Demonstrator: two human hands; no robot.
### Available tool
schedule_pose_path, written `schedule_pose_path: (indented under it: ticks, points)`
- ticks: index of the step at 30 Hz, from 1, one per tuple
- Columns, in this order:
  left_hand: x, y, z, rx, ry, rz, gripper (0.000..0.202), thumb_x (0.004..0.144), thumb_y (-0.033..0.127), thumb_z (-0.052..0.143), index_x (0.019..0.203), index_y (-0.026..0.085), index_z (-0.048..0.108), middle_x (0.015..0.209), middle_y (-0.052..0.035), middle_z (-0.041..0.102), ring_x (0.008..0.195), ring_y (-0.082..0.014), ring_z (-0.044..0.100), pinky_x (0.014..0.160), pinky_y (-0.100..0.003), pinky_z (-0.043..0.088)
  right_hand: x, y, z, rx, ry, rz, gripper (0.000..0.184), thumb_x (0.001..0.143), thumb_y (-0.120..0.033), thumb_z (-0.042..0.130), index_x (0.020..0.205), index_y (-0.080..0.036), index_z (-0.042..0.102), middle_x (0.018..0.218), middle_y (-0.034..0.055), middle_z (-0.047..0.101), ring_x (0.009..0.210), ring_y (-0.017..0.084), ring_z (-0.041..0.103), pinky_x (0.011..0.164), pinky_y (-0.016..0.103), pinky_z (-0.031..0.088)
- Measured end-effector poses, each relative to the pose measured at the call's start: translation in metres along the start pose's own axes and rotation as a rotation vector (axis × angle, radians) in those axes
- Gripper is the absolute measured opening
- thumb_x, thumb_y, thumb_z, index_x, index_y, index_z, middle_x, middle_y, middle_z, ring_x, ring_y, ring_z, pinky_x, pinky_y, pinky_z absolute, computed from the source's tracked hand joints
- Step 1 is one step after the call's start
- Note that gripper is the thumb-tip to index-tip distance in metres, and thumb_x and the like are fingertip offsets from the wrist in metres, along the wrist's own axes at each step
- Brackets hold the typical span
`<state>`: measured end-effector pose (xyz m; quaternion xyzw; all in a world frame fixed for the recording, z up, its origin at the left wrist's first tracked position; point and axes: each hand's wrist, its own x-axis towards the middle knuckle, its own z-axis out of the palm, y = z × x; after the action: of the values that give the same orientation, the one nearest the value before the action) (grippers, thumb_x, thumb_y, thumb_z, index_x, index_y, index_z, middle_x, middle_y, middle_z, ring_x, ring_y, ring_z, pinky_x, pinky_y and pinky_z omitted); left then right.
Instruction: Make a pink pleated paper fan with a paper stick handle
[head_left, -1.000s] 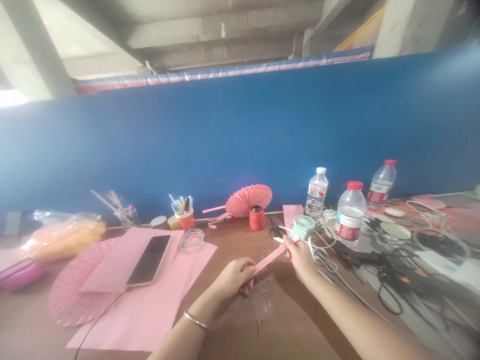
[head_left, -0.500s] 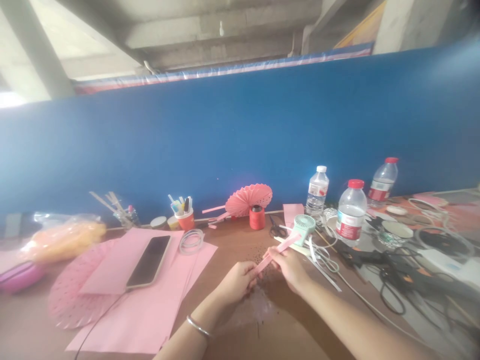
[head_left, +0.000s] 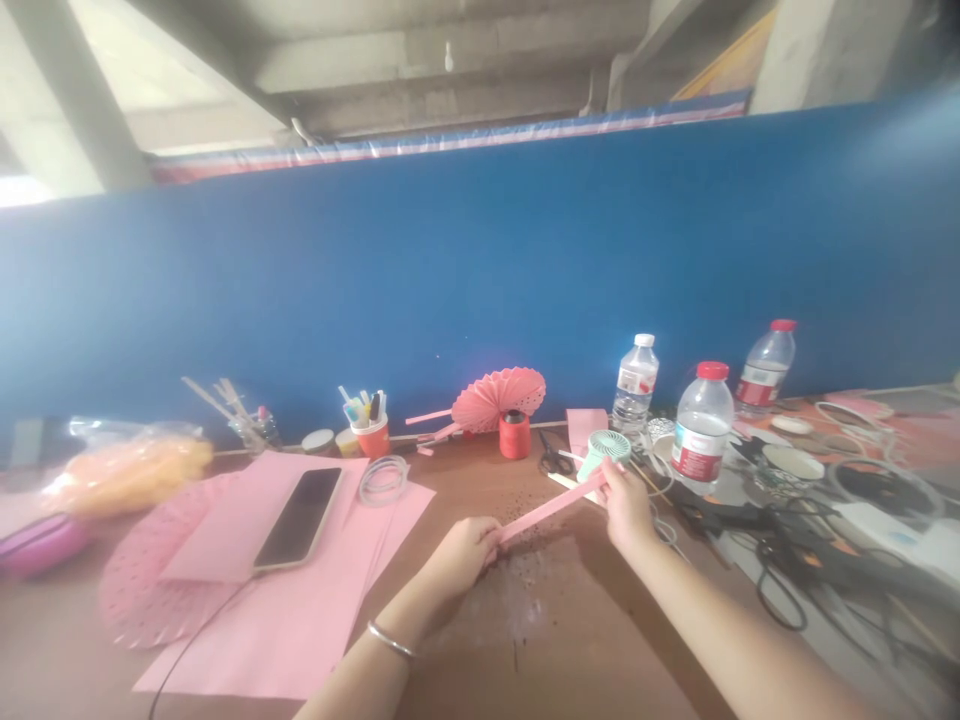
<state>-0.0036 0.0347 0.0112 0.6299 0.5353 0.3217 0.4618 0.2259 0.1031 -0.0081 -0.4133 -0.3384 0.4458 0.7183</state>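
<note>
A narrow folded pink paper strip (head_left: 551,506) stretches between both my hands above the brown table (head_left: 570,640). My left hand (head_left: 465,553), with a bangle on the wrist, pinches the strip's lower left end. At the strip's upper right end my right hand (head_left: 625,505) is closed in a pinch, just in front of a small mint-green handheld fan (head_left: 606,449). Dark specks lie on the table under the strip.
Pink paper sheets (head_left: 300,600) with a phone (head_left: 298,518) lie to the left, beside a tape ring (head_left: 382,479). A pink paper fan (head_left: 495,395), red spool (head_left: 514,435), scissors (head_left: 553,458), three water bottles (head_left: 701,422) and tangled black cables (head_left: 810,560) fill the back and right. A blue partition (head_left: 480,280) stands behind.
My right hand slid in along the strip towards my left hand, then back out up and right to the far end. The left hand stayed almost still.
</note>
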Motion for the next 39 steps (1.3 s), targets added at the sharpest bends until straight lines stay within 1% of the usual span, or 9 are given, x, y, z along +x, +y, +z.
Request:
schedule_pose_path:
  ticks: [5,9,12,15,17,19,24,31,39]
  points:
    - [0.01,-0.009,-0.005,-0.101,0.093,-0.028,0.025,0.076,0.038,0.043,0.064,0.017,0.05,0.042,0.0076,0.037,0.033,-0.0058,0.03,0.037,-0.018,0.017,0.008,-0.004,-0.006,0.021,0.064,-0.012,0.041,0.065,-0.056,0.061,0.059,-0.02,0.042,0.044,-0.0072,0.035,0.036,0.007,0.029,0.035,0.023,0.02]
    - [0.013,-0.004,-0.008,-0.238,0.183,0.017,0.029,0.078,0.045,0.039,0.071,0.018,0.047,0.052,0.0056,0.044,0.04,-0.0058,0.039,0.039,-0.016,0.025,-0.006,-0.006,0.003,-0.029,-0.021,0.025,0.039,0.065,-0.053,0.063,0.056,-0.019,0.047,0.045,-0.0044,0.041,0.038,0.009,0.036,0.037,0.024,0.024]
    - [0.006,0.007,-0.003,-0.319,0.053,0.027,0.036,0.074,0.049,0.046,0.082,0.015,0.053,0.069,-0.0027,0.057,0.056,-0.0106,0.054,0.049,-0.02,0.04,-0.027,-0.003,0.017,-0.081,-0.155,0.058,0.038,0.067,-0.05,0.063,0.052,-0.017,0.051,0.046,-0.002,0.045,0.041,0.011,0.039,0.04,0.025,0.028]
    - [-0.003,0.016,0.008,-0.385,-0.25,-0.019,0.04,0.074,0.048,0.052,0.09,0.012,0.056,0.077,-0.0088,0.062,0.063,-0.0151,0.06,0.056,-0.025,0.046,-0.048,0.005,0.029,-0.116,-0.278,0.07,0.039,0.071,-0.05,0.06,0.052,-0.017,0.052,0.045,-0.0028,0.043,0.04,0.01,0.037,0.041,0.024,0.026]
    - [-0.007,0.018,0.013,-0.371,-0.384,-0.066,0.039,0.076,0.049,0.051,0.088,0.012,0.055,0.072,-0.0062,0.06,0.053,-0.0125,0.058,0.048,-0.023,0.044,-0.058,0.008,0.035,-0.173,-0.393,0.074,0.041,0.074,-0.052,0.056,0.051,-0.017,0.051,0.041,-0.0047,0.036,0.038,0.009,0.033,0.04,0.024,0.024]
    - [-0.009,0.017,0.016,-0.338,-0.398,-0.103,0.037,0.077,0.05,0.049,0.086,0.014,0.054,0.063,-0.0003,0.054,0.041,-0.0072,0.049,0.037,-0.018,0.036,-0.065,0.007,0.039,-0.171,-0.446,0.096,0.04,0.074,-0.053,0.055,0.054,-0.017,0.054,0.043,-0.0043,0.038,0.04,0.01,0.036,0.042,0.024,0.026]
    - [-0.011,0.019,0.021,-0.457,-0.392,-0.148,0.032,0.079,0.048,0.047,0.08,0.017,0.051,0.056,0.007,0.038,0.034,-0.0014,0.028,0.032,-0.015,0.02,-0.078,-0.012,0.049,0.297,-0.465,0.411,0.038,0.074,-0.058,0.05,0.068,-0.02,0.051,0.075,0.0037,0.055,0.064,0.016,0.051,0.046,0.025,0.034]
    - [-0.015,0.015,0.034,-0.425,-0.464,-0.276,0.032,0.077,0.049,0.049,0.073,0.018,0.046,0.053,0.0076,0.036,0.036,-0.0017,0.027,0.035,-0.016,0.019,-0.078,-0.012,0.049,0.502,-0.399,0.567,0.052,0.079,-0.051,0.047,0.052,-0.021,0.014,0.042,-0.0087,0.012,0.037,0.009,0.011,0.037,0.025,0.018]
    - [-0.022,0.011,0.032,-0.313,-0.369,-0.26,0.019,0.077,0.036,0.045,0.077,0.018,0.05,0.057,0.0066,0.036,0.039,-0.0025,0.026,0.034,-0.015,0.017,-0.039,-0.024,0.029,0.677,-0.207,0.578,0.047,0.081,-0.033,0.047,0.051,-0.02,0.012,0.039,-0.0097,0.011,0.037,0.008,0.006,0.037,0.025,0.011]
